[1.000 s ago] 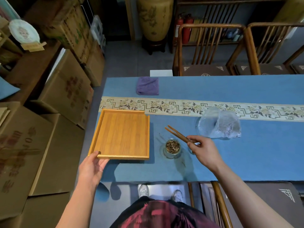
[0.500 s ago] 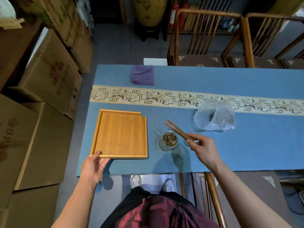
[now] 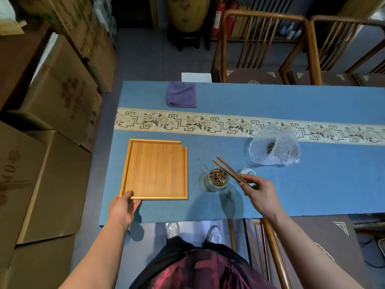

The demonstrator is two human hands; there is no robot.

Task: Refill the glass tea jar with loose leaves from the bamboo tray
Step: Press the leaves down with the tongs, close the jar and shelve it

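While left hand [image 3: 123,208] grips tray [image 3: 156,170], jar [image 3: 217,179] beside right-hand fingers [image 3: 249,180].

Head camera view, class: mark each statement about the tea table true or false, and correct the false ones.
1. The bamboo tray holds a heap of leaves. False: its surface shows bare.
2. The left hand grips the tray's near corner. True.
3. The right hand holds a spoon. False: it holds bamboo tongs.
4. The glass tea jar contains leaves. True.
5. The purple cloth covers the jar. False: it lies folded at the far edge.
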